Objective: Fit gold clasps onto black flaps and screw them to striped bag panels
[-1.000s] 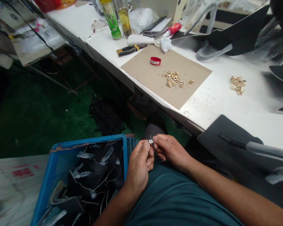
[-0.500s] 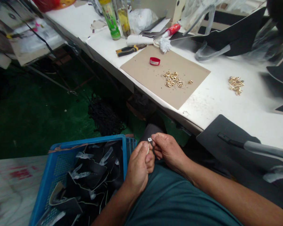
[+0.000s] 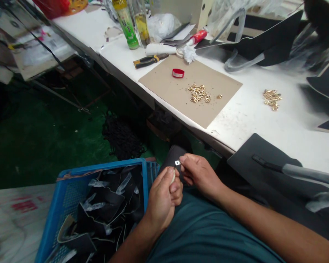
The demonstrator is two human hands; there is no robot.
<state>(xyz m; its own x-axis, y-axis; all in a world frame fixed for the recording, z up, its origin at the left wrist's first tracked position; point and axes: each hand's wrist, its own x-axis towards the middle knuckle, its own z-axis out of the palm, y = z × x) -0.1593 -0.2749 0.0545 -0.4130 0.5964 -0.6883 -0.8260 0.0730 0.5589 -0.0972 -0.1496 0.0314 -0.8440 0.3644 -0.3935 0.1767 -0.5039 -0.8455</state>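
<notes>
Both hands are close together above my lap. My left hand point(image 3: 166, 191) is closed in a fist, thumb on top, around a small pale piece point(image 3: 173, 178); a thin dark bit shows at the thumb tip, and the rest is hidden by the fingers. My right hand point(image 3: 196, 170) pinches the edge of a small white, shiny piece point(image 3: 177, 163) with a dark slot in its middle. This slotted piece sits just above the left thumb, and I cannot tell whether the two pieces are joined.
A blue crate point(image 3: 104, 166) of black cut pieces stands at lower left. On the white table point(image 3: 230, 124) lie a tan board point(image 3: 161, 87), gold metal rings point(image 3: 199, 94), more gold hardware point(image 3: 272, 99), pliers point(image 3: 149, 60) and a red band point(image 3: 178, 73). Black panels point(image 3: 259, 155) overhang at right.
Both hands have shifted slightly right. The white slotted piece has moved a little right with my right hand and shows a wider gap from the left thumb.
</notes>
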